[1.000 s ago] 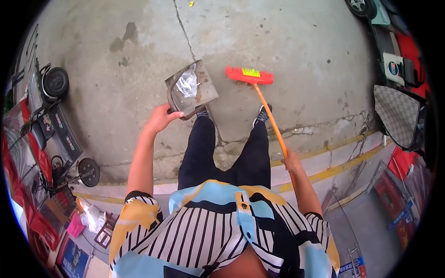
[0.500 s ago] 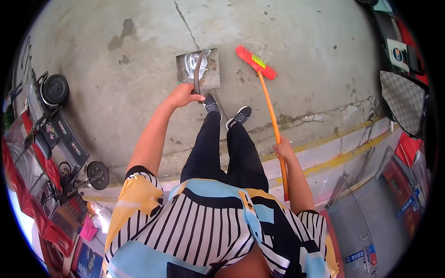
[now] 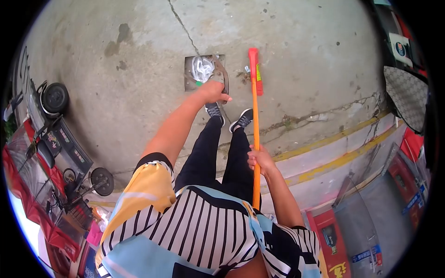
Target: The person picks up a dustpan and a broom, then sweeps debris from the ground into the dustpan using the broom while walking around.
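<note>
My left hand is closed on the handle of a metal dustpan, which rests on the concrete in front of my feet. Inside the pan lie a crumpled clear plastic bag and a small green scrap. Wrapped round the orange stick of a broom is my right hand. The red broom head, with red and yellow bristles, is turned lengthwise on the ground to the right of the pan. Bits of debris lie between the pan and the bristles.
A vehicle with black wheels stands at the left. A patterned cover is at the right. Behind my feet runs a step edge with yellow stripes. A crack crosses the concrete.
The dustpan has come down flat and shifted right with my left hand. The broom head has swung from crosswise to lengthwise, and my right hand has moved left. My feet are closer together.
</note>
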{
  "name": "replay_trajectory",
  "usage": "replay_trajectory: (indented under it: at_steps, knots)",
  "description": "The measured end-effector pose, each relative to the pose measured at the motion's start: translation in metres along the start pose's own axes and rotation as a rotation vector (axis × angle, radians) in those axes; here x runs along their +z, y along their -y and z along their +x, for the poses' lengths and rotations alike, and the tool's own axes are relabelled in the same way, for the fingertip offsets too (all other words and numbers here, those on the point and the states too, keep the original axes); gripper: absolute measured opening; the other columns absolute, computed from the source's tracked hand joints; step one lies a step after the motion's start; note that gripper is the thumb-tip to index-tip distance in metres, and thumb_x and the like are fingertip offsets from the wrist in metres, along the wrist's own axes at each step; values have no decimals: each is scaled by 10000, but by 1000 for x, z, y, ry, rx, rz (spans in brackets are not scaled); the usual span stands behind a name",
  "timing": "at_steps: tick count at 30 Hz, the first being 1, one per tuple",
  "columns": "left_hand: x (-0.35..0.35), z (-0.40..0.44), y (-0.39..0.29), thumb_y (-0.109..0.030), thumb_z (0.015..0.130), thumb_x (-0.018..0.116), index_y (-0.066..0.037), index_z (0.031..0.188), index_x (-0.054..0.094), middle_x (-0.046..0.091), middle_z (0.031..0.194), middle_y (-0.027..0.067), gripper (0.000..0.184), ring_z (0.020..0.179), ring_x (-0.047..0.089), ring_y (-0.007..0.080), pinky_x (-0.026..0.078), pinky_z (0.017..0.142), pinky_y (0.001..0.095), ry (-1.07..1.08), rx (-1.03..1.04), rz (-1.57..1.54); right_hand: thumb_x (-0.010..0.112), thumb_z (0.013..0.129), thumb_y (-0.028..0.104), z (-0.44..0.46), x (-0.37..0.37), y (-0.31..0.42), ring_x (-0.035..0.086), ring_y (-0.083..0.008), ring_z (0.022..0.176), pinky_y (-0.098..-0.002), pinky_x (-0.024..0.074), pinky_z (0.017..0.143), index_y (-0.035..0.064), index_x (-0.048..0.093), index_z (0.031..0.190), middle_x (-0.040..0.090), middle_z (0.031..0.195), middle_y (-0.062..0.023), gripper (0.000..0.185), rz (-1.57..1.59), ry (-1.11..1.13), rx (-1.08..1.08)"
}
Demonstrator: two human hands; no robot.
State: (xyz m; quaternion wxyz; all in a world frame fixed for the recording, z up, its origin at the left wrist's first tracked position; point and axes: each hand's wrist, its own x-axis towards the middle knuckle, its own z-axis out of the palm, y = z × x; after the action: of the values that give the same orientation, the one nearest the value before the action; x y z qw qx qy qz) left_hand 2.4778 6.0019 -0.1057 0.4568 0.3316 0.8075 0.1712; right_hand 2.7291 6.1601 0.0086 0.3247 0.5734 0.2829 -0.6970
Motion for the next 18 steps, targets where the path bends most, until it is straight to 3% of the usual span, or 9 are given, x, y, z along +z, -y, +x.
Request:
replay_trajectory:
  at_steps: [3, 5, 9, 13, 18]
  knots:
    - [6, -1, -4, -600, 684, 580, 25, 760, 565, 592, 744, 208, 629, 753, 577, 362, 445, 663, 421, -29, -14, -7, 498, 778, 17, -30, -5, 1, 363, -92, 375, -233, 301, 340, 73, 426, 1077, 351, 523, -4, 312, 217, 246, -11]
    - [4, -3, -5, -575, 690, 590, 19, 785, 575, 599, 788, 204, 601, 789, 578, 359, 449, 697, 420, -38, -42, 7, 502, 785, 20, -60, -9, -1, 351, -91, 365, -234, 295, 333, 77, 428, 1112, 349, 521, -6, 340, 222, 242, -38]
    - [7, -11, 12, -615, 669, 586, 31, 740, 554, 578, 709, 213, 650, 710, 573, 369, 440, 629, 424, -103, -6, -23, 502, 777, 14, -88, -27, -15, 328, -88, 346, -236, 288, 320, 84, 419, 1112, 345, 520, -6, 352, 176, 89, -106]
    - [5, -19, 29, -606, 663, 602, 37, 701, 556, 569, 688, 213, 645, 680, 568, 362, 434, 612, 416, -55, -16, -26, 491, 762, 3, -59, -59, -26, 333, -88, 351, -242, 290, 319, 81, 398, 1019, 347, 522, 1, 284, 150, -75, -59]
    - [19, -27, 43, -614, 665, 597, 52, 692, 566, 564, 680, 218, 668, 667, 563, 355, 427, 604, 413, -17, -18, -113, 506, 756, 0, -10, -9, -19, 349, -83, 383, -256, 324, 362, 74, 398, 950, 350, 533, 10, 234, 320, 127, 47]
